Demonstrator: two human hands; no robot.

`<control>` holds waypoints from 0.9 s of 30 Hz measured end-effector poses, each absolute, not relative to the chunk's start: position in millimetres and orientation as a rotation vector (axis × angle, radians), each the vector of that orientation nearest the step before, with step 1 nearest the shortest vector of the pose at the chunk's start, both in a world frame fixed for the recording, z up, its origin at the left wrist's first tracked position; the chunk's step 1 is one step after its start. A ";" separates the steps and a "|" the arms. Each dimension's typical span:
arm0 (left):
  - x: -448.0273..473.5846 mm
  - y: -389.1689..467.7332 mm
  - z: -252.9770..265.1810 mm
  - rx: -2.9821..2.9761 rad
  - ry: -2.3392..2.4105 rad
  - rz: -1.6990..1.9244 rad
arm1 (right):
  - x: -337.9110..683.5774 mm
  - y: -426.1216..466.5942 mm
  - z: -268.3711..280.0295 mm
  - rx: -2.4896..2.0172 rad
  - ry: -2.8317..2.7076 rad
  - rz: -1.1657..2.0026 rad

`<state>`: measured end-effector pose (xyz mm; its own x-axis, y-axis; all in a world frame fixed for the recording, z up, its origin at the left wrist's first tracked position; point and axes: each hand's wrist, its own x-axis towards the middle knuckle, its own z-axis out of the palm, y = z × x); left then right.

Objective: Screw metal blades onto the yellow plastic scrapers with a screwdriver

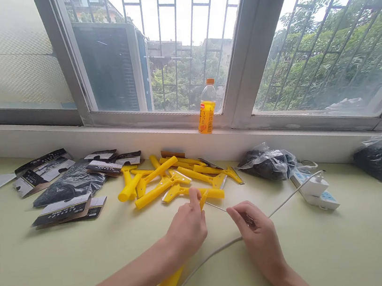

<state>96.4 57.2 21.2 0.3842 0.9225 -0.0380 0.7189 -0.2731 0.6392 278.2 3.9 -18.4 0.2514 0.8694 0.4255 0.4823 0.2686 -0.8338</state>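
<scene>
My left hand (pixel 188 226) is closed around a yellow scraper (pixel 171 285), whose handle shows below my wrist and whose tip pokes out above the fingers. Between the thumb and fingers of my right hand (pixel 259 237) is a thin metal rod (pixel 217 206); its far end reaches the scraper at my left hand. Something shiny sits inside the right palm, mostly hidden. Just beyond my hands lies a heap of yellow scrapers (pixel 155 193), some with metal blades fitted.
Black-and-white cardboard packages (pixel 61 211) and a bag of black items (pixel 65 182) lie left. Further right are two more black-filled bags (pixel 268 164) and a power strip (pixel 317 191). A grey cable (pixel 207 258) crosses the table. An orange-capped bottle (pixel 207 110) stands on the sill.
</scene>
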 end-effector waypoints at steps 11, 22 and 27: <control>98.5 56.4 22.7 2.137 1.445 0.411 | 277.1 3.8 -20.9 -1.399 -1.391 0.443; 91.1 68.4 27.9 2.427 1.515 0.229 | 275.8 4.4 -19.3 -1.475 -1.345 0.565; 90.3 69.5 37.5 2.416 1.685 0.094 | 277.2 6.9 -22.7 -1.541 -1.346 0.578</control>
<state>90.3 69.5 37.5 0.3502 0.9348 -0.0587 0.9225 -0.3334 0.1944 277.2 6.9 -22.7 0.2752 0.9318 0.2367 0.4694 0.0847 -0.8789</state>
